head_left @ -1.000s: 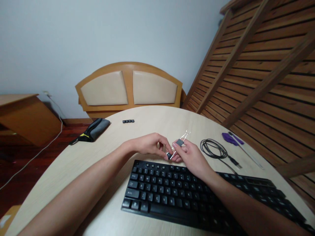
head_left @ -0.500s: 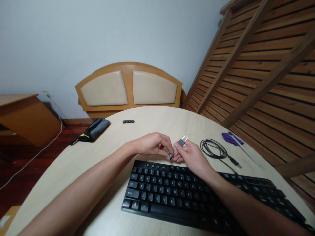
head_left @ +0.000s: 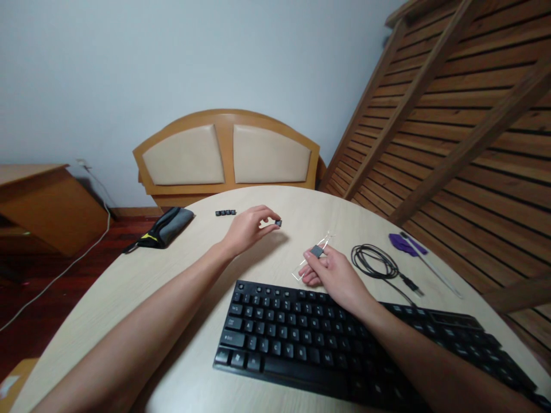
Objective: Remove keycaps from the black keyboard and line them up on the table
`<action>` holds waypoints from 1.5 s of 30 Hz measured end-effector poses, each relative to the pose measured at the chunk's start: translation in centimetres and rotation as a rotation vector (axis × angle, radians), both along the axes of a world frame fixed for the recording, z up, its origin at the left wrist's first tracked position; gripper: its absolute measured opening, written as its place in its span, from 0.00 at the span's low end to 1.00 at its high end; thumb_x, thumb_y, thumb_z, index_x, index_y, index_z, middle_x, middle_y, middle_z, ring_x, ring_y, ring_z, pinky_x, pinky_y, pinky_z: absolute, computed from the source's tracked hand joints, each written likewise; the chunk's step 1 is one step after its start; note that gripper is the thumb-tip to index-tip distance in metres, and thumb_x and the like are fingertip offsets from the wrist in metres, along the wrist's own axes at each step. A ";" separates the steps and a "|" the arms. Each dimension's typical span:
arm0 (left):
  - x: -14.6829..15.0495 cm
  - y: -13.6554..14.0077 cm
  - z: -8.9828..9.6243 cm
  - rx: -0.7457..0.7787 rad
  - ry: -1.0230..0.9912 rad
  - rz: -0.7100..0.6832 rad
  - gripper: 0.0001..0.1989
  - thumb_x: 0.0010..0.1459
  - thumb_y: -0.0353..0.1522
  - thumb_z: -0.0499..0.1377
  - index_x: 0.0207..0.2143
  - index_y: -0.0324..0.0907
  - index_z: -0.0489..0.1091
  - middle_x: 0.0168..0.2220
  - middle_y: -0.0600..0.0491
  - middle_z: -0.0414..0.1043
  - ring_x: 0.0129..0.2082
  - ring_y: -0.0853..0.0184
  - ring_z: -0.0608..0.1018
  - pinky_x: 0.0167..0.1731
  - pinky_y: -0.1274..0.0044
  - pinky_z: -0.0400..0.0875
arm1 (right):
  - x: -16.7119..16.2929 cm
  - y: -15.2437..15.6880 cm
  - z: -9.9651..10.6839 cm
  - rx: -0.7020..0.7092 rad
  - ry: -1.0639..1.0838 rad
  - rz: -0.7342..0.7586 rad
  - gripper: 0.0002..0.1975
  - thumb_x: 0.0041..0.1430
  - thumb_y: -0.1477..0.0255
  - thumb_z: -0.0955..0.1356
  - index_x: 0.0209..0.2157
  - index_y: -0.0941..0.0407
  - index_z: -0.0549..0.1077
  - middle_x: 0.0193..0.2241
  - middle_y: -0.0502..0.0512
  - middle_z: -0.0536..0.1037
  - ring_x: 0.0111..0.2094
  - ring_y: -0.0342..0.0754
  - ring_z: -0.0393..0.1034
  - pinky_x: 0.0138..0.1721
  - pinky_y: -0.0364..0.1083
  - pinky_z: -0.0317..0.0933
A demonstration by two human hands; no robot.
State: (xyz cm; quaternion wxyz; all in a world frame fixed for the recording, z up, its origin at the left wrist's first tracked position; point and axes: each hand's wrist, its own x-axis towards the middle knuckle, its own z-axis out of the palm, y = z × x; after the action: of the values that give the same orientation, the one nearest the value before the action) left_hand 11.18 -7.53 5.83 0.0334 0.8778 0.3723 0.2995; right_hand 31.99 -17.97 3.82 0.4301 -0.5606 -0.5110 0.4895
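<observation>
Between thumb and fingertips, my left hand (head_left: 252, 228) pinches a small black keycap (head_left: 278, 223) above the far part of the table. My right hand (head_left: 333, 272) grips the dark middle of a wire keycap puller (head_left: 317, 250), whose thin wire loops stick out at both ends. A black keyboard (head_left: 297, 338) lies in front of me, partly covered by my right forearm. In its top row, bare spots show where caps are off. A short row of black keycaps (head_left: 225, 213) sits on the table just beyond my left hand.
Right of my right hand is a coiled black USB cable (head_left: 374, 259). Farther right lie a purple cloth (head_left: 400, 243) and a thin white stick with a dark tip (head_left: 433, 269). A grey and black pouch (head_left: 166, 228) rests at the table's left edge.
My left hand has moved away from the puller, up and to the left, carrying the keycap. The puller's near wire loop is now uncovered. My right hand has stayed almost still.
</observation>
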 end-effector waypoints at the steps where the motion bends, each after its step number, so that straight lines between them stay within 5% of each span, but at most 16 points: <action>1: -0.4 0.5 -0.5 0.026 0.016 0.059 0.09 0.63 0.36 0.58 0.43 0.44 0.74 0.43 0.50 0.75 0.38 0.66 0.75 0.38 0.76 0.70 | 0.0 0.0 0.0 0.000 -0.001 0.006 0.08 0.62 0.67 0.67 0.33 0.57 0.66 0.22 0.52 0.78 0.20 0.42 0.73 0.22 0.39 0.68; 8: -3.6 2.9 -3.5 0.071 0.098 0.299 0.09 0.63 0.31 0.56 0.43 0.45 0.75 0.43 0.48 0.76 0.46 0.57 0.72 0.42 0.70 0.69 | 0.0 0.0 -0.2 0.005 -0.023 0.033 0.09 0.62 0.66 0.67 0.33 0.57 0.65 0.22 0.52 0.79 0.21 0.43 0.74 0.22 0.40 0.68; 15: -4.7 4.0 -4.6 0.090 0.132 0.459 0.09 0.62 0.31 0.56 0.41 0.46 0.76 0.44 0.48 0.75 0.48 0.55 0.69 0.45 0.68 0.67 | 0.0 -0.1 -0.1 0.004 -0.030 0.042 0.11 0.61 0.64 0.68 0.33 0.57 0.66 0.23 0.53 0.79 0.20 0.43 0.74 0.22 0.40 0.68; 27: -3.9 6.4 -4.2 0.090 0.136 0.529 0.07 0.58 0.31 0.61 0.37 0.46 0.78 0.49 0.47 0.70 0.53 0.51 0.65 0.49 0.64 0.65 | -0.2 -0.3 0.1 0.002 -0.037 0.065 0.12 0.60 0.62 0.68 0.33 0.57 0.66 0.22 0.52 0.78 0.20 0.42 0.73 0.22 0.39 0.67; 45: -6.6 8.5 -6.1 0.046 0.040 0.644 0.09 0.58 0.34 0.61 0.41 0.45 0.77 0.48 0.47 0.72 0.52 0.52 0.65 0.49 0.66 0.64 | -0.2 -0.3 0.0 -0.025 -0.070 0.071 0.11 0.60 0.63 0.68 0.33 0.57 0.67 0.23 0.53 0.79 0.20 0.42 0.72 0.22 0.39 0.67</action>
State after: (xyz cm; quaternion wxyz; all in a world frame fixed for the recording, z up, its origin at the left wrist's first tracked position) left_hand 4.60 0.97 -0.23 -0.0901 0.7211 0.6247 0.2857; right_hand 31.81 -18.28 3.78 0.3871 -0.5644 -0.5391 0.4909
